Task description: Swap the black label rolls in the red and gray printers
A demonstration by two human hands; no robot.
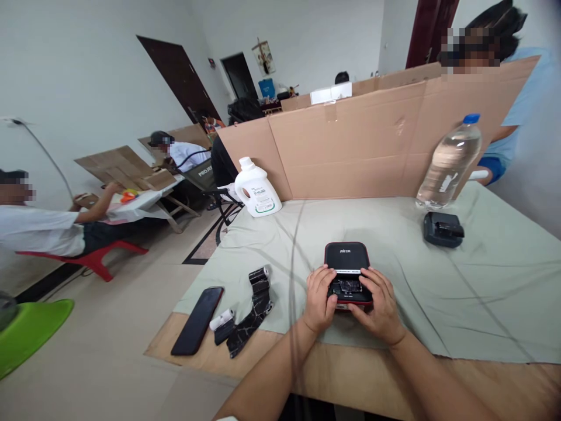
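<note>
A small black and red printer-like device [347, 257] lies on the pale green cloth [394, 234], its lid open away from me and its inner compartment showing. My left hand [319, 298] grips its near left corner, fingers curled over the edge. My right hand [380, 304] holds the near right side, with the thumb by the compartment. Both hands rest on the cloth near the table's front edge.
A black phone [198, 319], a small white roll [221, 319] and a marbled black strip [254, 310] lie at the left. A white jug [257, 188], a water bottle [449, 162] and a black box [442, 229] stand before a cardboard wall [359, 146]. Other people sit beyond.
</note>
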